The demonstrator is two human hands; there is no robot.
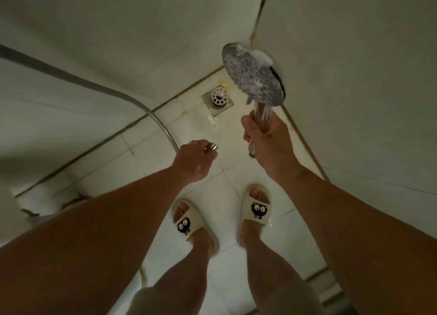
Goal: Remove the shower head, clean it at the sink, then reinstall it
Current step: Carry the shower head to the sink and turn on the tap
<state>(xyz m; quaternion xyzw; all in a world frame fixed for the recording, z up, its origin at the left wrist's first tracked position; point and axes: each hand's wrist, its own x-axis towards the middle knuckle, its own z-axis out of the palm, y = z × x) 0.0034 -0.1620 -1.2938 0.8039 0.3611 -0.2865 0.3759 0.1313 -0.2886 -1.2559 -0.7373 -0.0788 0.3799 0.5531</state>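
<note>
- The right hand [264, 137], right of centre in the frame, is wrapped firmly around the chrome handle of the round silver shower head [254, 74].
- The shower head sits in the upper right of the frame, detached from its hose. Its nozzle face points toward the camera and carries patches of white foam. The threaded lower end of the handle protrudes below the right hand.
- The left hand [195, 159], at centre frame, is curled around the metal end fitting [212, 147] of the flexible grey metal hose [94, 85]; the fitting tip shows past the fingers.
- The hose arcs from the upper left edge of the frame down to the left hand.
- The fitting and the handle end are near each other but apart.
- The square metal floor drain [218, 98] lies in the white tiled floor [151, 163] between both hands and the wall corner.
- Two cream slippers with black cartoon prints [256, 208] stand on the floor in the lower centre.
</note>
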